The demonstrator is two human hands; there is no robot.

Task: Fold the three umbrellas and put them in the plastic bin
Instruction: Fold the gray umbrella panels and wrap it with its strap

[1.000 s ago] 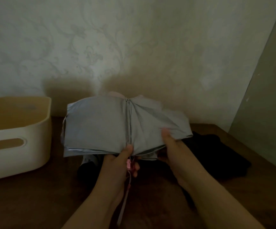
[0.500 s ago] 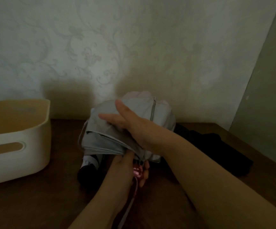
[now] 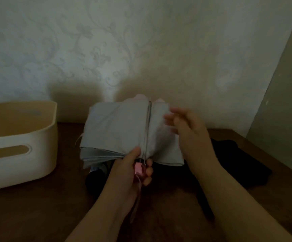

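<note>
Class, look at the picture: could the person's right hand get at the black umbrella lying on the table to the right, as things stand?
Probably yes. The right hand is open beside the grey umbrella, holding nothing, and the black umbrella lies uncovered on the table just below and beyond it.

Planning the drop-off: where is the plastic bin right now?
The cream plastic bin sits on the wooden table at the far left of the head view, against the wall, left of the grey umbrella.

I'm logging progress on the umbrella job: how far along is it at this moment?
Done: nothing; the plastic bin looks empty. In hand: the left hand grips the grey umbrella by its pink handle, its canopy pleated but not wrapped, the right hand at its side. Left: dark umbrellas lie on the table.
</note>
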